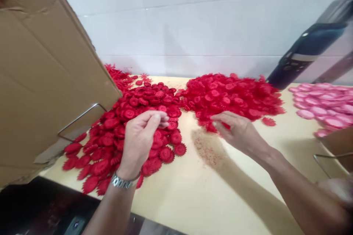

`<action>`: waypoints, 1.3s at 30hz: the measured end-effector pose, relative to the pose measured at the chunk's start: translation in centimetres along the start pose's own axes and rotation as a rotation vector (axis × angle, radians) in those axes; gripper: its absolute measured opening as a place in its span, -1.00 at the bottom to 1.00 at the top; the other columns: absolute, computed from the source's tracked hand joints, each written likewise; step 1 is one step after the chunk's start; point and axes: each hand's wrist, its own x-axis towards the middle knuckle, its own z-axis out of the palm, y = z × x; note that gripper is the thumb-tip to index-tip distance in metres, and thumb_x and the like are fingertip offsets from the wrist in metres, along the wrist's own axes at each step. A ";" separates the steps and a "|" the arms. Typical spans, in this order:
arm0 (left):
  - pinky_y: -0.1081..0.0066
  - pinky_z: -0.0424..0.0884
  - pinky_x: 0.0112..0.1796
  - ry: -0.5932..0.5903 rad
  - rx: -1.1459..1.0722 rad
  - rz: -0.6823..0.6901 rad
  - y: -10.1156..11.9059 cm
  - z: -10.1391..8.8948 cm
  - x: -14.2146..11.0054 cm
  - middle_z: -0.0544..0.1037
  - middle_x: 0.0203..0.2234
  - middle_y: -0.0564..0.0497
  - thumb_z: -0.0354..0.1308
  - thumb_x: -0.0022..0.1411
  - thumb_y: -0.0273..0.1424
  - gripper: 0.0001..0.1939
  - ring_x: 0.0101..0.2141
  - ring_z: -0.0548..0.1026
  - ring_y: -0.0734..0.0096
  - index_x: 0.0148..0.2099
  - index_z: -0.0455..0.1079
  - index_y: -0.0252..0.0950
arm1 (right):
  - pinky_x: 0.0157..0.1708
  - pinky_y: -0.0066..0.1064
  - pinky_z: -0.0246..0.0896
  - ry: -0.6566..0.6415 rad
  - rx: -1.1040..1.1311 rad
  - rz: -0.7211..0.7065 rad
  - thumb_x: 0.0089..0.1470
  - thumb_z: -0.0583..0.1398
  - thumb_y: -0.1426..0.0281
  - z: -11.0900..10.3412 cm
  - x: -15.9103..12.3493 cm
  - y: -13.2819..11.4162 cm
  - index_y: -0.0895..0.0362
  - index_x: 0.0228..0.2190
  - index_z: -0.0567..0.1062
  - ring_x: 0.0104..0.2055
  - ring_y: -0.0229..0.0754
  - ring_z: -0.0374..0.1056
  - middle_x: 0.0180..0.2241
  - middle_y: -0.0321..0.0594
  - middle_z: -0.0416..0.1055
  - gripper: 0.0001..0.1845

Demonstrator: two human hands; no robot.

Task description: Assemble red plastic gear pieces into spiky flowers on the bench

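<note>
My left hand (pixel 142 136), with a metal watch on its wrist, is closed in a pinch above a heap of red, round, notched-edged pieces (pixel 102 165). Thumb and fingertips press together, and what lies between them, if anything, I cannot make out. To the right, my right hand (pixel 238 130) has its fingers bent together at the front edge of a second red pile (pixel 234 95) of thinner, star-edged pieces. Its fingertips overlap the red pieces in view, so a held piece cannot be told apart.
A large cardboard box (pixel 41 73) stands at the left, near a bent metal wire (pixel 79 119). Pink oval pieces (pixel 325 102) lie at the right beside another carton (pixel 338 145). A dark blue bottle-like object (pixel 306 51) leans by the tiled wall. Reddish crumbs (pixel 208 150) dot the pale table (pixel 187 194).
</note>
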 end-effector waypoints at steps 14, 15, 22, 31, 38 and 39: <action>0.09 0.24 -0.08 -0.311 1.025 0.468 -4.2 -3.0 -9.2 0.50 -0.16 -0.14 0.02 0.14 -0.53 -0.76 -0.14 0.39 0.16 -0.14 0.42 -0.34 | -0.25 -0.29 0.17 -0.355 -0.153 -0.149 -0.04 0.20 0.31 6.7 2.1 -6.5 0.15 -0.27 0.43 -0.24 -0.07 0.30 -0.33 -0.12 0.40 -0.74; 0.09 0.24 -0.08 -0.309 1.037 0.470 -4.4 -2.9 -9.2 0.50 -0.16 -0.14 0.01 0.15 -0.53 -0.76 -0.14 0.39 0.17 -0.14 0.42 -0.35 | -0.25 -0.30 0.17 -0.356 -0.099 -0.126 -0.02 0.19 0.32 6.4 2.0 -6.4 0.14 -0.27 0.43 -0.25 -0.09 0.31 -0.31 -0.13 0.40 -0.76; 0.11 0.25 -0.07 -0.249 0.983 0.535 -5.3 -2.8 -9.0 0.50 -0.17 -0.16 0.04 0.13 -0.57 -0.75 -0.15 0.40 0.19 -0.11 0.39 -0.38 | -0.33 -0.40 0.20 -0.402 0.781 0.259 0.02 0.16 0.28 4.3 1.3 -4.8 0.17 -0.20 0.44 -0.33 -0.24 0.33 -0.28 -0.17 0.45 -0.69; 0.40 0.36 -0.19 -0.209 0.475 0.200 -2.2 1.5 -6.4 0.47 -0.21 -0.07 0.04 0.17 -0.46 -0.68 -0.23 0.43 0.38 0.00 0.28 -0.29 | -0.43 -0.51 0.15 -0.538 1.566 0.543 -0.03 0.23 0.23 2.6 -2.0 -5.9 0.17 -0.32 0.41 -0.45 -0.35 0.29 -0.46 -0.27 0.39 -0.72; 0.60 0.22 -0.55 -0.166 -0.130 -0.253 -2.2 4.8 -5.8 0.32 -0.63 0.18 0.12 0.08 -0.44 -0.89 -0.61 0.26 0.64 -0.45 0.26 -0.30 | -0.41 -0.50 0.17 -0.330 1.440 0.485 -0.01 0.20 0.14 1.1 -4.5 -6.3 0.18 -0.35 0.38 -0.46 -0.35 0.28 -0.47 -0.27 0.39 -0.66; 0.60 0.19 -0.57 -0.147 -0.160 -0.275 -2.3 5.1 -6.0 0.30 -0.64 0.18 0.13 0.07 -0.44 -0.89 -0.62 0.23 0.65 -0.46 0.25 -0.30 | -0.40 -0.50 0.18 -0.284 1.386 0.479 -0.03 0.23 0.18 1.0 -4.9 -6.3 0.17 -0.33 0.39 -0.44 -0.35 0.29 -0.45 -0.27 0.40 -0.67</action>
